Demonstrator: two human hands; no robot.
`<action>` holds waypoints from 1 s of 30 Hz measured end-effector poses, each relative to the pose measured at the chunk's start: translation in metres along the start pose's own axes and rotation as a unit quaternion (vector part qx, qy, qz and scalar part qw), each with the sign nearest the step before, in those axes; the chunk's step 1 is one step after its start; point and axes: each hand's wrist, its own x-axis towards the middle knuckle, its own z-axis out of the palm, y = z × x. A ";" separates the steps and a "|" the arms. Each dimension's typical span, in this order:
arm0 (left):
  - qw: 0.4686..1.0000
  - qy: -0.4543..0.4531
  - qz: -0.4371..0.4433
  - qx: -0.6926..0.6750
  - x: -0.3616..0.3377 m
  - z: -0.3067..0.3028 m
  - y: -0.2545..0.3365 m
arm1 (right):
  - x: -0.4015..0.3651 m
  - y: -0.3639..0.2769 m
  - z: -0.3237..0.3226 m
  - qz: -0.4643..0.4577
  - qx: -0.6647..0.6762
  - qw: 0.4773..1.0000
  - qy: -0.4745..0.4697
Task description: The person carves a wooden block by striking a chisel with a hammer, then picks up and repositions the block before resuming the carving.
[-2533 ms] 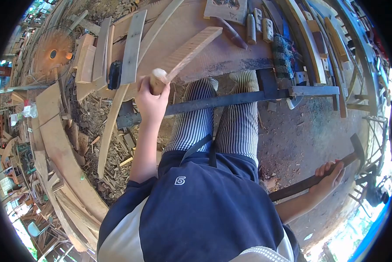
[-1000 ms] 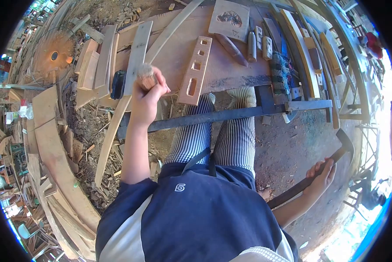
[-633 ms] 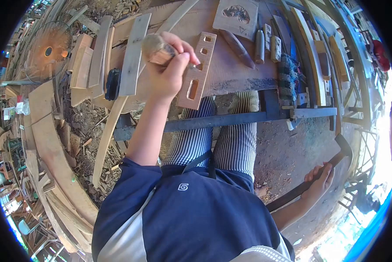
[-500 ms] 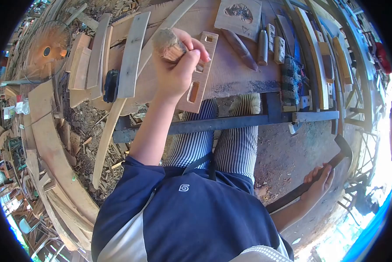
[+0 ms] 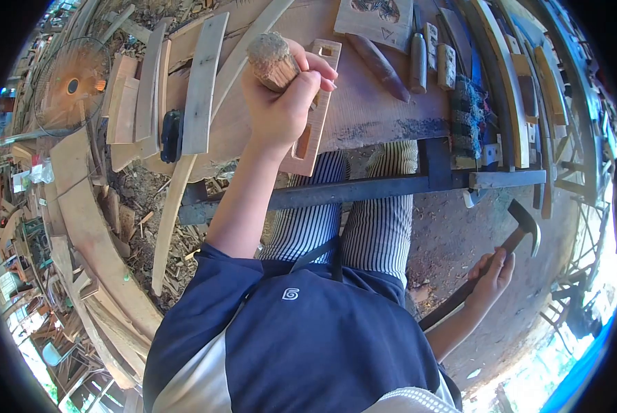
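Observation:
My left hand [image 5: 281, 110] is closed around the thick wooden handle of a chisel [image 5: 273, 60], whose battered, frayed top faces up at me. Its blade is hidden below the fist. Under that hand lies a flat wooden piece [image 5: 317, 131] with rectangular slots cut through it, reaching over the bench's near edge. Out to the right, my right hand [image 5: 489, 279] grips a hammer [image 5: 525, 226] by its dark handle. The hammer's curved metal head is held up, well apart from the chisel.
On the workbench [image 5: 363, 124] lie a tapered wooden stick [image 5: 381, 67], several tool handles [image 5: 418, 62] and a carved board [image 5: 374, 20]. Planks [image 5: 205, 82] rest at the left, near a fan [image 5: 72, 85]. A dark rail [image 5: 308, 194] crosses above my legs.
My right hand and the hammer have moved slightly left, closer to my body. My left hand stays over the slotted wood, with the chisel handle shifted a little.

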 end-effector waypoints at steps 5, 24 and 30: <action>1.000 -0.003 0.004 0.010 0.001 0.004 -0.002 | 0.004 0.015 -0.003 0.009 -0.023 0.999 -0.032; 0.998 0.059 0.010 0.031 0.002 0.015 -0.002 | 0.008 0.024 -0.005 -0.004 -0.025 0.999 -0.034; 0.993 0.085 0.017 0.079 0.004 0.022 -0.001 | 0.010 0.027 -0.008 -0.006 -0.036 0.999 -0.030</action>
